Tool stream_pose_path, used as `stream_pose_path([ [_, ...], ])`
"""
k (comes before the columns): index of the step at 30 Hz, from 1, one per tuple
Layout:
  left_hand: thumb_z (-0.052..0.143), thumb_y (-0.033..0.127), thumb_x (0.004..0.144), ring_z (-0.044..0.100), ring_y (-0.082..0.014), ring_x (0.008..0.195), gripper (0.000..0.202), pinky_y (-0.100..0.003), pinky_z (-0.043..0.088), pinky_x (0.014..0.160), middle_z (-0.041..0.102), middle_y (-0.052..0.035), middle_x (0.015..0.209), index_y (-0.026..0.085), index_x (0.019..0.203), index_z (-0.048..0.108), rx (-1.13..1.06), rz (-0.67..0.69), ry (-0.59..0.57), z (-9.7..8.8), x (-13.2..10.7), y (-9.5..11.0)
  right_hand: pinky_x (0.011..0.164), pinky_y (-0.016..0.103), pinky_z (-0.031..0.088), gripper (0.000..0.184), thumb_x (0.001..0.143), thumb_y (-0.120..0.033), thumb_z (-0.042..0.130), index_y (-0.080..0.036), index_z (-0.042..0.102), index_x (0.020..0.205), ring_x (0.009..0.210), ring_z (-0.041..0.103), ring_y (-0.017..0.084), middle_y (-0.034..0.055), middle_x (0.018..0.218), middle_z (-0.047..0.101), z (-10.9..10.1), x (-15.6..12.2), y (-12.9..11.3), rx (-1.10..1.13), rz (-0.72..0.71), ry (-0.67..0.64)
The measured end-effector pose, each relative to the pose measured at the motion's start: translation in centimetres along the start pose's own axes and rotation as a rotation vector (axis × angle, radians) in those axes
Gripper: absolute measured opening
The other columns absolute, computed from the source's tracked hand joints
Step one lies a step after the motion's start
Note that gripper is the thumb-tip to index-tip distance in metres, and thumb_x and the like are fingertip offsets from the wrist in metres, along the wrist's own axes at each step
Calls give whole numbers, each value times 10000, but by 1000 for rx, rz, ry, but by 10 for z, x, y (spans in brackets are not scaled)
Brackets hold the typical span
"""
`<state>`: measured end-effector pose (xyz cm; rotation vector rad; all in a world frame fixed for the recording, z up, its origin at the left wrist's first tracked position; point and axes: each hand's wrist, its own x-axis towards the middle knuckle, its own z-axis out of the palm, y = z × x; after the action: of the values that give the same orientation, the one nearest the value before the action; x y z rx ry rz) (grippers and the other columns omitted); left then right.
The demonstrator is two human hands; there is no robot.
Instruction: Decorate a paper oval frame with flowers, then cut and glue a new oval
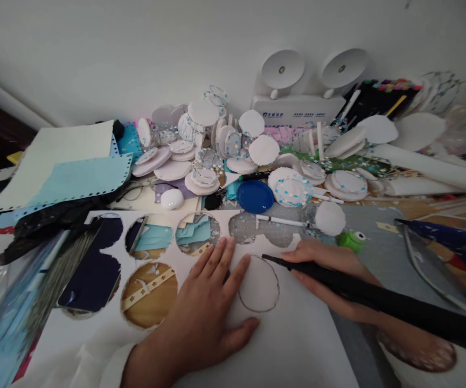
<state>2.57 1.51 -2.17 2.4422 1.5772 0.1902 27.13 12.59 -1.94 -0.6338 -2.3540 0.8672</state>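
A white sheet (297, 334), foam board or thick card by its look, lies in front of me with several round holes through its far and left parts. My left hand (206, 307) rests flat on it, fingers spread, beside a circle (259, 285) with a thin brownish outline. In my right hand (329, 269) is a long, black, pen-like tool (362, 293), gripped near its front. Its narrow tip meets the upper edge of that outline. The tool's rear runs out of view at the right. A dark phone-like slab (95, 264) shows through the left holes.
White discs (202, 180) with blue-and-white trim pile up along the wall. A blue lid (256, 196), a white marker (283, 221) and a green toy (350, 241) sit beyond the sheet. Coloured papers (55, 161) lie left. A blue tool (451, 242) lies at right.
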Motion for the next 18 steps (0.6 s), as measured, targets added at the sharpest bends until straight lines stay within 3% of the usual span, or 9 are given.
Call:
stream_pose_path([
  [11,539,550,881,108,-381,1491,822,-569,258,1166,151,-217,1613,143,1534,248,-13,9,-5,0,1,-2,587,273,490,302,869,-101,518,-249,567,1127,682,639,175,12,789,620,7,-8,-10,-56,-27,14],
  [18,507,557,898,103,-385,1490,808,-592,279,1154,167,-233,1607,142,1537,241,20,25,2,1,0,0,587,273,513,304,865,-117,511,-262,591,1120,672,627,173,3,787,621,20,-15,-1,-34,-30,101],
])
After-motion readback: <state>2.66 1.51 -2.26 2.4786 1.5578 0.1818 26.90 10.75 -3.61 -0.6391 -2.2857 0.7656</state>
